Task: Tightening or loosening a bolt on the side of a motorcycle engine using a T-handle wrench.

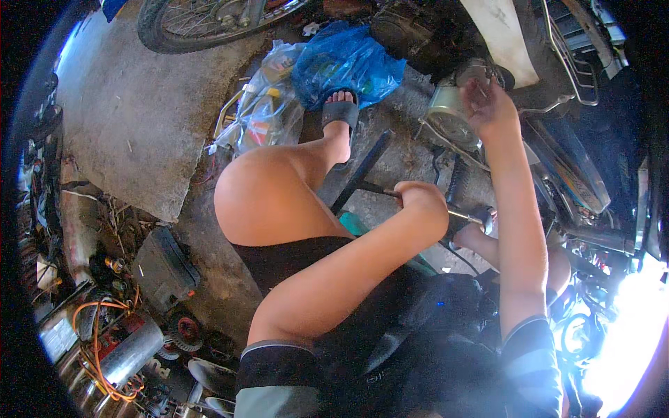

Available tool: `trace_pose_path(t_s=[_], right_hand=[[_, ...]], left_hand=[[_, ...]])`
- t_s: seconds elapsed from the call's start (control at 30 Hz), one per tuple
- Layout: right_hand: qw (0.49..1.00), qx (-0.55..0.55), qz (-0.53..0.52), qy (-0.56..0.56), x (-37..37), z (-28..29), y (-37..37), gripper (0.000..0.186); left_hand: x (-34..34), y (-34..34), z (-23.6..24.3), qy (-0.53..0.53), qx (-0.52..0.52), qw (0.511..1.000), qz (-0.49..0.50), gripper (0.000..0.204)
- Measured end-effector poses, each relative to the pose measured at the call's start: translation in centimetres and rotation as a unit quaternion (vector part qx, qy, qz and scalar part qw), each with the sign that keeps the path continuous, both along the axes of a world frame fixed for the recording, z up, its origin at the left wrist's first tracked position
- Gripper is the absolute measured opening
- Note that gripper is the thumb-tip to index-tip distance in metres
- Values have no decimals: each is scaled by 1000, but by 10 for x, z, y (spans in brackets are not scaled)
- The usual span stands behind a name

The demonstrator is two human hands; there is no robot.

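Observation:
My left hand (411, 192), bent at the wrist, is closed round the shaft of a T-shaped tool (364, 169) with a black crossbar. Its metal shaft runs right toward a shiny part by my other foot, and my left fingers are largely hidden by the wrist. Farther off on the right, my right hand (486, 104) reaches up beside a silver metal cylinder (447, 99) under a motorbike (503, 38). Its palm shows with nothing visible in it, and the fingers look loosely apart, though slightly blurred. Whether they touch the cylinder, I cannot tell.
A blue plastic bag (348, 59) and a clear bag of items (265, 111) lie beyond my sandalled foot (339, 115). A spoked wheel (209, 24) stands at the far edge. At lower left are a grey case (164, 268), an orange hose (94, 348) and a metal tank (136, 352).

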State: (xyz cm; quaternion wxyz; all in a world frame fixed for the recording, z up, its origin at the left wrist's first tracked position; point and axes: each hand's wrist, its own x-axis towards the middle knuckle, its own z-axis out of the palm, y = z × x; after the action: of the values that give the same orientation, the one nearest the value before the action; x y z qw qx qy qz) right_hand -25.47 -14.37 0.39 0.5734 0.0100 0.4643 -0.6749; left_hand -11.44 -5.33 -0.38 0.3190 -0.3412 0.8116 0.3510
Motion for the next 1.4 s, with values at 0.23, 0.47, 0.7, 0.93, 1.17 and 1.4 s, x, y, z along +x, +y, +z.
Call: trace_pose_path(t_s=[0.23,0.47,0.7,0.93,1.17,1.4], right_hand=[[988,32,-86,125,2,-3,-4,15],[983,-10,-140,121,-7,-14,-12,14],[984,-46,-170,7,0,-12,-10,15],[983,-40,-144,102,2,-14,-12,18],[997,-11,-41,57,-5,-5,-11,24],[993,-34,-20,107,-15,-9,-3,20]], left_hand=[[1,0,3,7,0,1000,-1,27],[2,-2,4,-11,-13,1000,2,28],[3,-4,8,-5,-17,1000,2,32],[4,-6,7,-1,7,1000,2,30],[6,0,4,20,-14,999,24,30],[5,-2,0,24,-4,999,-21,35]])
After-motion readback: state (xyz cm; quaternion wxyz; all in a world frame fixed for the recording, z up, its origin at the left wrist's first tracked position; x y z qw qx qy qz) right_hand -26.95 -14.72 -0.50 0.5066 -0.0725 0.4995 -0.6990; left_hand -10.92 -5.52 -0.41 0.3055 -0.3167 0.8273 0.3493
